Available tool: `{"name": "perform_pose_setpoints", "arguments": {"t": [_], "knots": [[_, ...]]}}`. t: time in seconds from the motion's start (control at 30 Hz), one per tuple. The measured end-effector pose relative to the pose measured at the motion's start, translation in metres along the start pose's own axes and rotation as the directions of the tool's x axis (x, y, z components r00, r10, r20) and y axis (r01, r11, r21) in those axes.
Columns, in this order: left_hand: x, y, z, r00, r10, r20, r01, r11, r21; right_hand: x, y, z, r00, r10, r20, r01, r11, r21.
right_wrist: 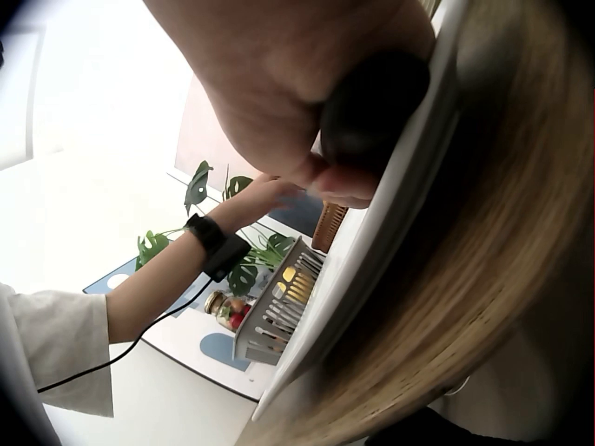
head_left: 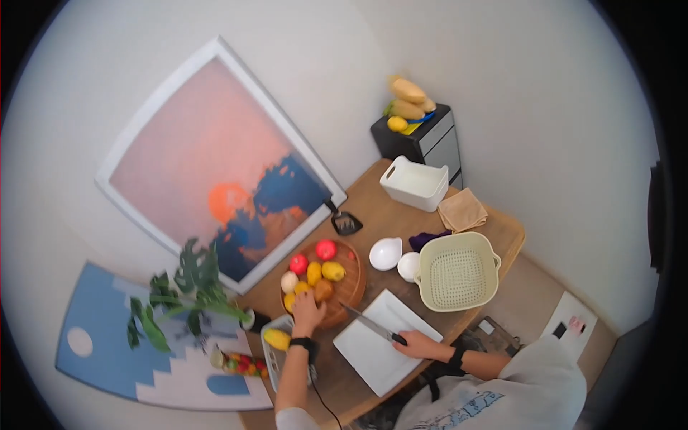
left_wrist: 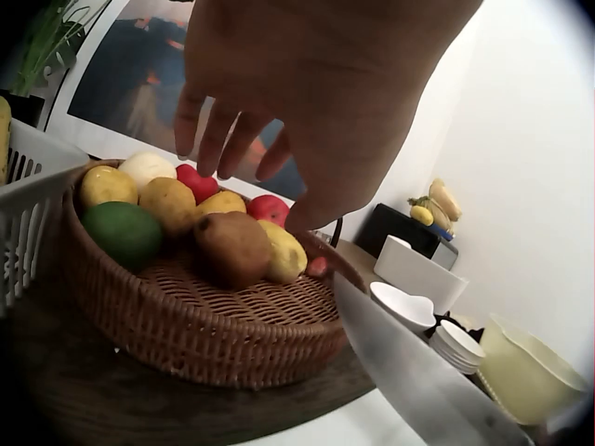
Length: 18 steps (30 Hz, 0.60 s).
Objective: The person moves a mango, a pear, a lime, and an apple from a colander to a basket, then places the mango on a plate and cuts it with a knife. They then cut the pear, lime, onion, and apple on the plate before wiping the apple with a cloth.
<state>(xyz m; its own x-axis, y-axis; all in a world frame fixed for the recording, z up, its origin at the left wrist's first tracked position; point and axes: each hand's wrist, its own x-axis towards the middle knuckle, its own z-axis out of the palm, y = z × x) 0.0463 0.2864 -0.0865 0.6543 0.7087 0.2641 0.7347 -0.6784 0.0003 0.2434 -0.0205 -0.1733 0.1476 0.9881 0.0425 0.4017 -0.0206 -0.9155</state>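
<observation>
My left hand hovers over the round wicker basket, its fingers spread downward above the fruit with nothing between them. Inside the basket lie a brown pear-shaped fruit, a green fruit, a yellow lemon-like fruit, other yellow fruits, a whitish round one and red ones. My right hand grips the black handle of a kitchen knife. Its blade slants over the white cutting board, tip toward the basket.
A plastic basket with a yellow fruit stands left of the wicker one. White bowls, a cream colander, a white bin, a folded cloth and a black spatula occupy the table's far and right parts.
</observation>
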Motion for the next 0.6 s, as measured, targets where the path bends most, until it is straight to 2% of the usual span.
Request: {"name": "perform_pose_setpoints", "arguments": {"t": [0.03, 0.1, 0.27, 0.37, 0.47, 0.6], "knots": [[0.003, -0.001, 0.013, 0.999, 0.01, 0.043, -0.015, 0.993, 0.116, 0.0, 0.002, 0.002, 1.0, -0.008, -0.003, 0.008, 1.0, 0.016], [0.008, 0.001, 0.025, 0.994, 0.028, 0.11, -0.041, 0.992, 0.122, -0.001, 0.001, 0.001, 1.0, 0.008, 0.024, -0.009, 0.999, 0.035], [0.022, -0.012, 0.043, 0.992, 0.082, 0.092, -0.096, 0.984, 0.15, 0.0, 0.006, 0.001, 0.998, 0.001, 0.058, -0.003, 0.999, 0.043], [0.028, -0.015, 0.045, 0.992, 0.062, 0.112, -0.075, 0.99, 0.121, 0.001, 0.004, 0.002, 0.998, -0.006, 0.067, 0.003, 0.999, 0.049], [0.032, -0.014, 0.051, 0.997, 0.013, 0.082, -0.019, 0.997, 0.072, 0.002, 0.008, 0.004, 0.997, -0.006, 0.077, 0.003, 0.999, 0.038], [0.031, -0.011, 0.053, 1.0, 0.008, 0.005, -0.009, 1.0, 0.024, 0.001, 0.008, 0.004, 0.998, 0.003, 0.061, -0.005, 0.999, 0.032]]}}
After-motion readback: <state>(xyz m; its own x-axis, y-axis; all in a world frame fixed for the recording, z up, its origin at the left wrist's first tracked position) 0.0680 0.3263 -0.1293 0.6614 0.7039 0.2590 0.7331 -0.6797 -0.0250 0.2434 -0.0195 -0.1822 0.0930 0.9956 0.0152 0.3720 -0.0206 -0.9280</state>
